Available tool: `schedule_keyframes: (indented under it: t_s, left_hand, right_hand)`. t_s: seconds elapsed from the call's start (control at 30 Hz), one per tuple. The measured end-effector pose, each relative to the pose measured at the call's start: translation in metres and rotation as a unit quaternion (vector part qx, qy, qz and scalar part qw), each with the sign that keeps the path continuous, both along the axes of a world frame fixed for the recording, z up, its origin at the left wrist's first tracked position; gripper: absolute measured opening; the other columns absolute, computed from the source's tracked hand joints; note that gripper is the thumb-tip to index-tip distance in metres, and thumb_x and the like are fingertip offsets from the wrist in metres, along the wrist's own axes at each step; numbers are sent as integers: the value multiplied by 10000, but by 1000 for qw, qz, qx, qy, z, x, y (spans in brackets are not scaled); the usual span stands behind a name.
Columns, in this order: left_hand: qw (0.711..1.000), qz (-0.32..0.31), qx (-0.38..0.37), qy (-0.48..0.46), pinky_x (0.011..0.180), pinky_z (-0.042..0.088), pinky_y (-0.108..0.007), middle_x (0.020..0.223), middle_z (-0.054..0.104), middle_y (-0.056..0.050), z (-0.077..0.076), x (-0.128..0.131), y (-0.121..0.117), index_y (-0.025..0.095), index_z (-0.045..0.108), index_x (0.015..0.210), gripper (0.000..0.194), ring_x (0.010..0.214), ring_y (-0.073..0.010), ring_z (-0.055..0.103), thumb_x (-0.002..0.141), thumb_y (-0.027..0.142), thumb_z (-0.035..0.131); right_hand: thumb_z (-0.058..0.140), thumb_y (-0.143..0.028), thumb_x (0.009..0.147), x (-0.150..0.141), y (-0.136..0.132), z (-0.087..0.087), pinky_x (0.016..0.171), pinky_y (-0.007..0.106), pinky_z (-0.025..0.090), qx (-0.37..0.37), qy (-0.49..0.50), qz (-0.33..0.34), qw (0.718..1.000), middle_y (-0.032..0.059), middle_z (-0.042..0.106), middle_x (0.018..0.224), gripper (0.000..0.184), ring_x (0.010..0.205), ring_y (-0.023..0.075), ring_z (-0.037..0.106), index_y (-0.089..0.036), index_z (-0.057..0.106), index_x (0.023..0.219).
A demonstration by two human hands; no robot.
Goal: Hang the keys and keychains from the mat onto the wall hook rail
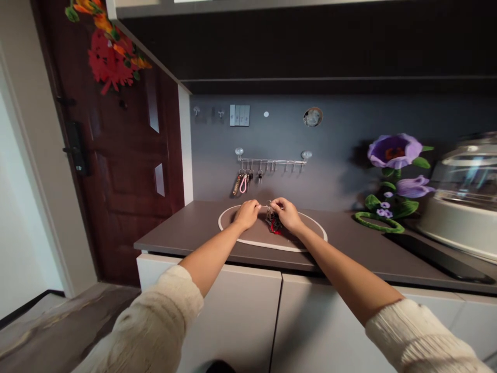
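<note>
Over an oval mat with a white rim, my right hand pinches a metal key ring. A bunch of keys with dark and red parts hangs from it, low over the mat or resting on it; I cannot tell which. Just to the left, my left hand is closed, thumb and fingertips together and pointing at the ring. A thin light strip seems to run from those fingertips toward the ring, too small to name. Behind both hands, a wall-mounted hook rail carries several hanging keys and a pink loop strap.
The grey-brown counter runs under a dark overhead cabinet. At right stand purple fabric flowers, a dark flat slab and a cream domed appliance. A dark red door is at left.
</note>
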State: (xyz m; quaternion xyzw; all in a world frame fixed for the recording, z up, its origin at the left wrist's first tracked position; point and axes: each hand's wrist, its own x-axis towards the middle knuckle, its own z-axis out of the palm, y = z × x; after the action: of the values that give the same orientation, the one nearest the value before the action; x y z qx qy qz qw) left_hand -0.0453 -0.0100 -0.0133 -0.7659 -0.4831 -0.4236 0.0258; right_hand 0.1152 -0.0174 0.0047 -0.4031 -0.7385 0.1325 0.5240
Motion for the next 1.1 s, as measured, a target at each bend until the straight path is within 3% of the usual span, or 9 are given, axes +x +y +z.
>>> schedule_keyframes:
  t_s: [0.33,0.77,1.1]
  left_hand:
    - [997,35,26,58,756,388,-329,865,624,-92,3,2,-2,187,576,789,236,848,-212,541,849,240,353]
    - [995,64,-11,75,764,393,-298,876,633,-75,2,6,-5,170,585,815,271,870,-185,547,875,258,336]
    - [995,57,-25,82,782,400,-286,889,638,-64,3,8,-5,170,591,820,243,886,-171,551,868,247,365]
  right_hand:
    - [494,-377,703,3,26,22,664,270,401,0,20,-18,1000,12,580,694,209,653,133,505,-172,535,705]
    - [499,-210,716,-19,88,72,654,247,456,-18,87,-76,993,10,602,655,71,625,109,565,-160,536,681]
    - [493,-171,682,-35,122,82,670,237,468,-32,138,-147,979,34,629,630,117,631,125,593,-138,604,661]
